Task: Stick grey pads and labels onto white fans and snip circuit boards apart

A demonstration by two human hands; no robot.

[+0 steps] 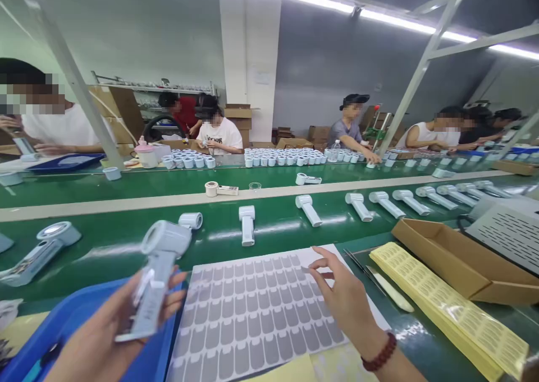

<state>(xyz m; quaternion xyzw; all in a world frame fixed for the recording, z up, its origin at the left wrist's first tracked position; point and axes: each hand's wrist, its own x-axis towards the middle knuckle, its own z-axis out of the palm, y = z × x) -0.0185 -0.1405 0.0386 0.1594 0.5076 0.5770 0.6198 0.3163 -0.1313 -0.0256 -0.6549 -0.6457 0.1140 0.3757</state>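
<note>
Gray wall (328, 51) and a lit ceiling strip back the frame, with a green belt (278, 216) running across its middle. At lower left, the person's left hand (107, 320) has thumb and fingers around the handle of a pale blue device (162, 258), its round head tilted up; motion blur hides whether any label sits on that handle. Near the lower centre, the right hand (343, 292) has thumb and index fingertip closed on a small gray label (306, 269) at the upper right of a white sheet (306, 254); whether it is wholly free of the backing is unclear. Judging by the sheet, little is used: gray labels fill nearly all its rows, with bare backing by the pinching fingers. Similar devices (247, 225) lie along the belt, so much seems left. A blue tray (84, 292) crowds the sheet's left side, while tweezers (357, 261), a white tool (391, 289) and yellow label strips (446, 303) lie to its right, before an open carton (455, 253). Co-workers sit across the upper frame behind rows of pale cups (282, 156).
</note>
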